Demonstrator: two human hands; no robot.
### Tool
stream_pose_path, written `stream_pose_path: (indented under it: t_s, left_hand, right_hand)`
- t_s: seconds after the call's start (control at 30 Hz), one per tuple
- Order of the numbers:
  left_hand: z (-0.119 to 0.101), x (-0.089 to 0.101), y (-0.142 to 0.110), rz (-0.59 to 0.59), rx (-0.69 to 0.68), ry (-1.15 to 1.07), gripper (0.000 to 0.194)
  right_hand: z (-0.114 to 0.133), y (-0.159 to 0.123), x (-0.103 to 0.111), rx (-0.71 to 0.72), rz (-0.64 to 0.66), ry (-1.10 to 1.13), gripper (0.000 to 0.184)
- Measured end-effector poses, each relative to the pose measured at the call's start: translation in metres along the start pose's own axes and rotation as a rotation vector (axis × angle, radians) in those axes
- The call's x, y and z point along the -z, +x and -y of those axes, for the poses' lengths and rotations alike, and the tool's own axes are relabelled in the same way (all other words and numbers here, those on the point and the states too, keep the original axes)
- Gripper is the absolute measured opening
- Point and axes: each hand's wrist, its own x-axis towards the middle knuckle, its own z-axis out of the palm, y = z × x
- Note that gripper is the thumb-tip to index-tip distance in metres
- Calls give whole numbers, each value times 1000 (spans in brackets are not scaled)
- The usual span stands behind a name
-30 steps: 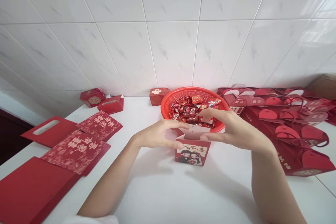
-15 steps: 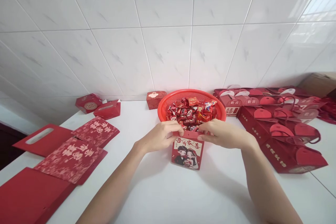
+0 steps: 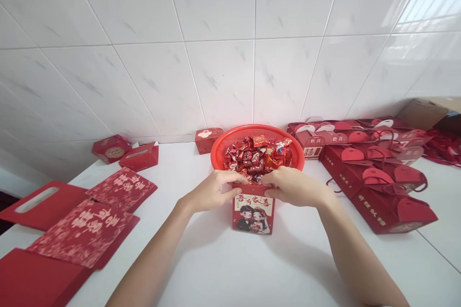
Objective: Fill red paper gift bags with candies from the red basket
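A small red candy box (image 3: 252, 217) stands upright on the white tabletop, a cartoon bride and groom printed on its front. My left hand (image 3: 216, 190) pinches its top left edge between thumb and fingers. At the top right edge, my right hand (image 3: 293, 187) grips the box the same way. Right behind it sits a red plastic basket (image 3: 220, 146) heaped with wrapped candies (image 3: 255, 156). The hands and the box front hide the basket's near rim. I cannot see into the box.
Rows of red handled boxes (image 3: 374, 177) stand on the right, a cardboard carton (image 3: 421, 115) behind them. Flat red box blanks (image 3: 86, 230) lie at the left. Small red boxes (image 3: 111, 147) rest by the tiled wall, one (image 3: 207, 141) beside the basket.
The view has shifted a little. The box now faces me more squarely and stands straighter, with both hands still at its top edges, the right thumb now on its front.
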Motion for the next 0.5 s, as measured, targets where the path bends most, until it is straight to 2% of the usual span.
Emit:
stream_pose_path:
  t_s: [0.13, 0.23, 0.3, 0.37, 0.43, 0.5]
  left_hand:
    - [2, 4, -1, 17, -18, -54, 20]
    - [8, 6, 1, -24, -63, -178, 29]
    - [14, 5, 5, -91, -76, -287, 39]
    - [19, 3, 8, -144, -66, -354, 50]
    - [23, 1, 11, -162, -50, -357, 59]
    - [25, -1, 13, -163, -19, -309, 58]
  right_hand:
    - [1, 1, 1, 109, -73, -5, 27]
    - [-4, -6, 6, 242, -215, 95, 23]
    - [-11, -18, 12, 309, -362, 205, 19]
    - [-21, -38, 20, 314, -515, 340, 19]
    - [-34, -63, 29, 236, -701, 470, 21]
    - [-51, -89, 40, 97, -1015, 528, 19]
